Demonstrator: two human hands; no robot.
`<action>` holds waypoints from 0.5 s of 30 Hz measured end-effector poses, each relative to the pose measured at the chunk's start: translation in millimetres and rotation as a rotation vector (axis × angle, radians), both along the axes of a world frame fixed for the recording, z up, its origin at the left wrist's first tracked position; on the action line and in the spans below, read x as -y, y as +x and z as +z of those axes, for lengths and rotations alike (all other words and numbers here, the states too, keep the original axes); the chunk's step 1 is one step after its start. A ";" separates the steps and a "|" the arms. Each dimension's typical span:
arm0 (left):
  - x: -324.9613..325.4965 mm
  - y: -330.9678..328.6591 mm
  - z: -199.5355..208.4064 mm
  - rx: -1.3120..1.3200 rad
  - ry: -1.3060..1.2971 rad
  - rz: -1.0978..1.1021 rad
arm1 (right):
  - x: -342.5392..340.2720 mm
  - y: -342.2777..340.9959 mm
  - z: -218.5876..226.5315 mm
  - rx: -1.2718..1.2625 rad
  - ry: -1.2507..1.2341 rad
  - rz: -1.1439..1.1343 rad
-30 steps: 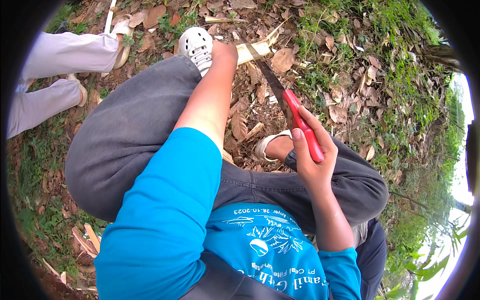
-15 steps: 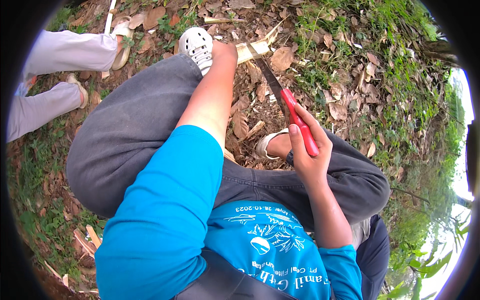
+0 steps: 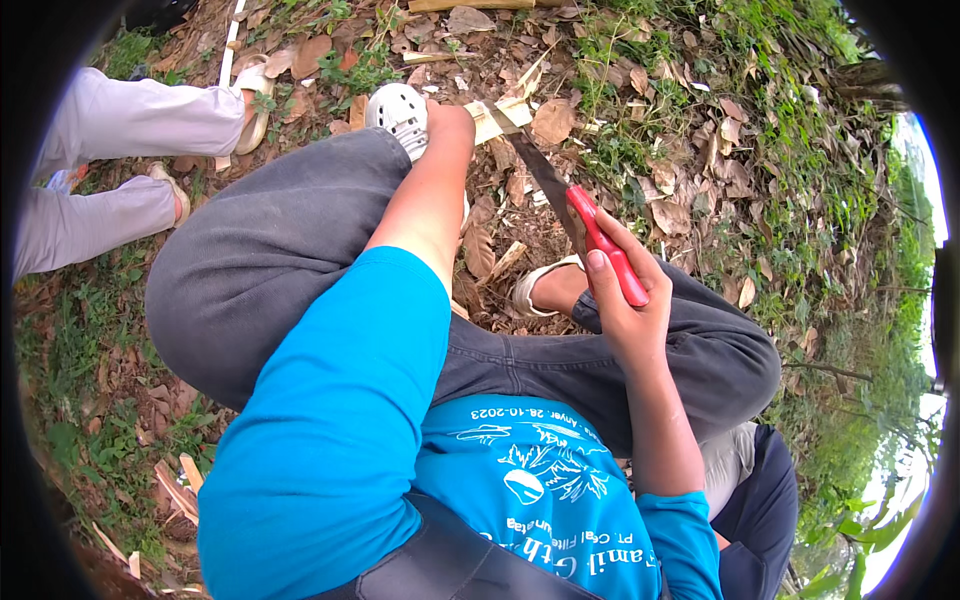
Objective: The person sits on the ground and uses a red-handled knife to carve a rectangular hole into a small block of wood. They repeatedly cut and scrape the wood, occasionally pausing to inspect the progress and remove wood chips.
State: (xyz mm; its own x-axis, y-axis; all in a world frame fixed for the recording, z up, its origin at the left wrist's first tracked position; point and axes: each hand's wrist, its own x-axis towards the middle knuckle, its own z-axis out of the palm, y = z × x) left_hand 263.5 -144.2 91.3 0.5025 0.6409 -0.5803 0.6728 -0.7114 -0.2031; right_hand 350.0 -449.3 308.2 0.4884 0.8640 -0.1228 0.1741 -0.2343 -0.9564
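Observation:
My left hand [image 3: 450, 122] reaches past my left knee and closes around the near end of a pale wood strip [image 3: 487, 122], right beside my white clog [image 3: 397, 112]. Its fingertips are mostly hidden. In my right hand [image 3: 636, 295] is a red-handled long-bladed tool [image 3: 548, 180], gripped with the thumb along the handle. The frames do not show whether it is a knife or a saw. Its dark blade slants up to the left, and the tip end lies across the wood strip, touching or just over it.
Dry leaves [image 3: 553, 120] and wood chips litter the ground. At the upper left another person's legs [image 3: 160, 115] in pale trousers come close. Split wood pieces [image 3: 178, 490] lie at the lower left, and a longer wooden stick [image 3: 470, 5] is at the top edge. Grass [image 3: 780, 70] grows at the right.
The whole view has shifted slightly. My right hand and the tool have moved a little to the right relative to the wood strip. Both grips look the same.

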 end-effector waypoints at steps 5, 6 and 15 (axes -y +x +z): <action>7.4 9.5 31.4 -0.133 -0.071 -0.044 | 5.1 0.9 -6.1 0.010 0.027 -0.019; 13.7 7.9 38.0 -0.133 -0.057 -0.041 | 4.4 0.8 -6.8 0.011 0.035 -0.020; 51.0 27.5 -8.3 -0.084 0.049 0.139 | 6.3 -0.6 -6.4 -0.037 -0.040 -0.069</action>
